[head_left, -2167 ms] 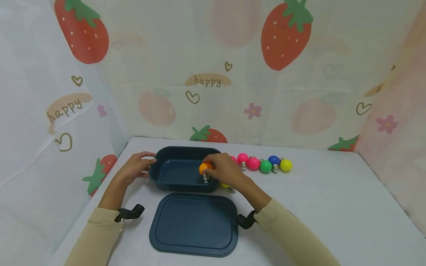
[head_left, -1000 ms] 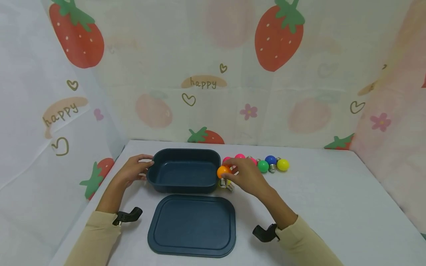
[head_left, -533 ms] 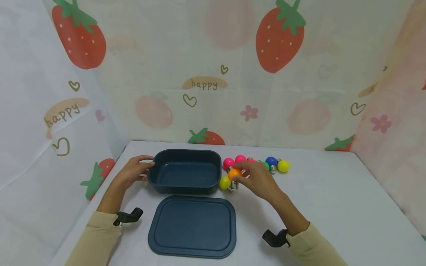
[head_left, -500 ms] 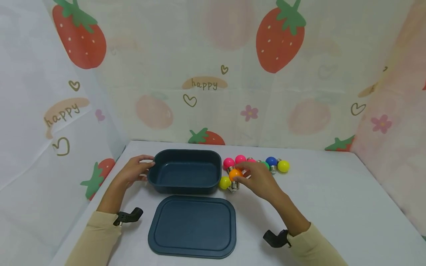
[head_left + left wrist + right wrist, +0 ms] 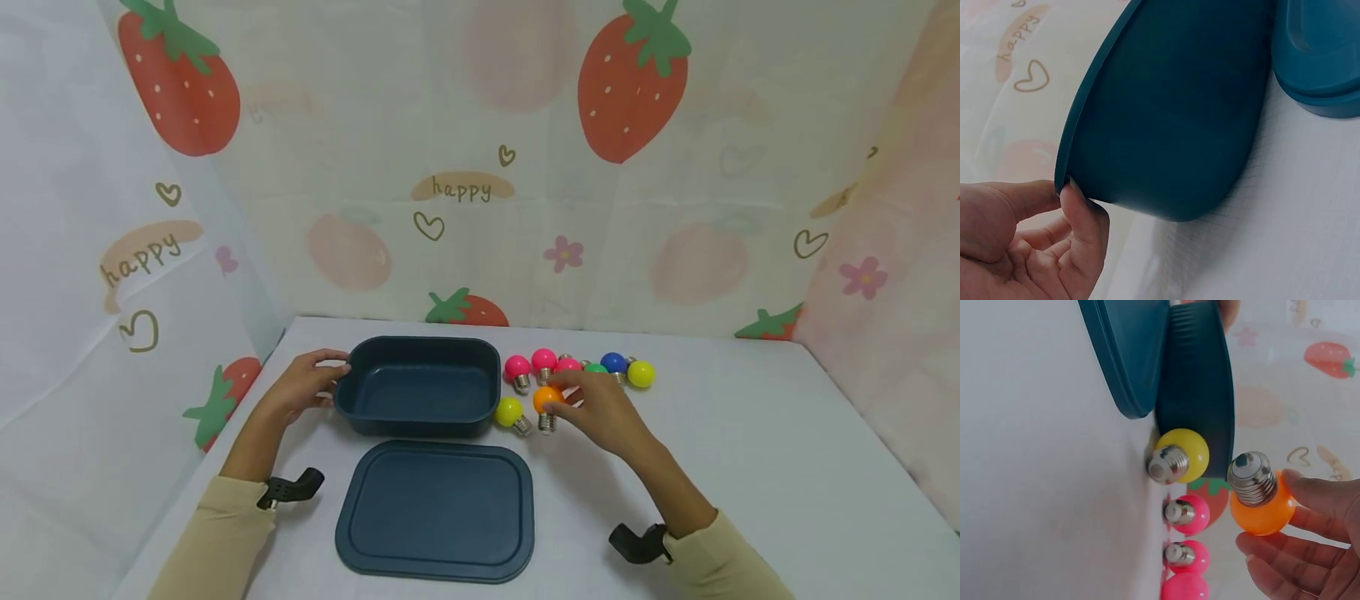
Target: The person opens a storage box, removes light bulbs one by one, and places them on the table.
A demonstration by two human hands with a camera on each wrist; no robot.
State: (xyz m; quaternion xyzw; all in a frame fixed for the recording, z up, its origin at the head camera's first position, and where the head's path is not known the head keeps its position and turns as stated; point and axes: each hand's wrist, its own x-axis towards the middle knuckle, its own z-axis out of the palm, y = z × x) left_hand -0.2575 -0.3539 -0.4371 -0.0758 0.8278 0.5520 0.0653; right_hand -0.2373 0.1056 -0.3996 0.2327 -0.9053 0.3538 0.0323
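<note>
My right hand [image 5: 603,410] pinches an orange light bulb [image 5: 546,400] by its globe, metal base pointing down, just right of the dark blue box [image 5: 420,428]. In the right wrist view the orange bulb [image 5: 1263,512] sits between thumb and fingertips, raised from the table. With thumb and finger, my left hand [image 5: 1047,240] grips the rim at the box's left end; the head view also shows that hand [image 5: 303,385] there. Against the box's right side lies a yellow bulb [image 5: 508,412]. Behind the orange bulb are pink bulbs [image 5: 517,367], the right hand partly covering the row.
A dark blue lid [image 5: 435,512] lies flat in front of the box. Farther right in the row are a green bulb [image 5: 595,367], a blue bulb [image 5: 613,362] and another yellow bulb [image 5: 641,374]. A printed cloth wall [image 5: 465,250] rises behind the table.
My right hand has carried the orange bulb from over the box's right end out to the right, past the near yellow bulb. My left hand keeps its place on the box.
</note>
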